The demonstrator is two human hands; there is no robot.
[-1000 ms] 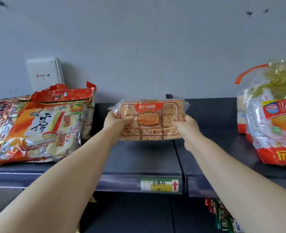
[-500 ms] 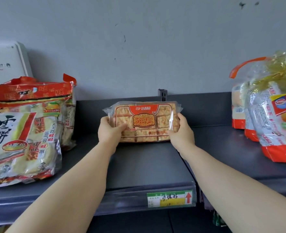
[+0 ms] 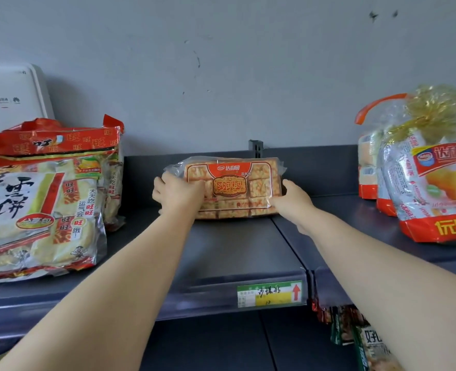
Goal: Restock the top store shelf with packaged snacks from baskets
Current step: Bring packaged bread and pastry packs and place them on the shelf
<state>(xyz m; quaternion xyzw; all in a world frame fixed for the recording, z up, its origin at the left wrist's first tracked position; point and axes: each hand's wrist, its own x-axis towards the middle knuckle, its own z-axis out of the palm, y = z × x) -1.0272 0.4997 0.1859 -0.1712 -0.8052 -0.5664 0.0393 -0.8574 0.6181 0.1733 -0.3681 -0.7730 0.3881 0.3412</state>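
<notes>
A clear-wrapped snack pack (image 3: 237, 187) with an orange-red label and square pastry blocks stands tilted at the back of the dark top shelf (image 3: 237, 253), its lower edge on the shelf. My left hand (image 3: 178, 195) grips its left end, fingers curled over the front. My right hand (image 3: 292, 199) holds its right end, thumb on the front. Both forearms reach up from below.
Large red and silver rice cracker bags (image 3: 42, 210) fill the shelf's left side, with a white box (image 3: 12, 100) on the wall behind. Clear bags with red bases (image 3: 430, 183) stand at the right. A green and yellow price tag (image 3: 269, 293) marks the shelf lip. Hanging packets (image 3: 355, 336) show below.
The pack has moved back and down until its lower edge sits on the shelf near the rear wall. Both hands stayed on its ends. The view has come closer.
</notes>
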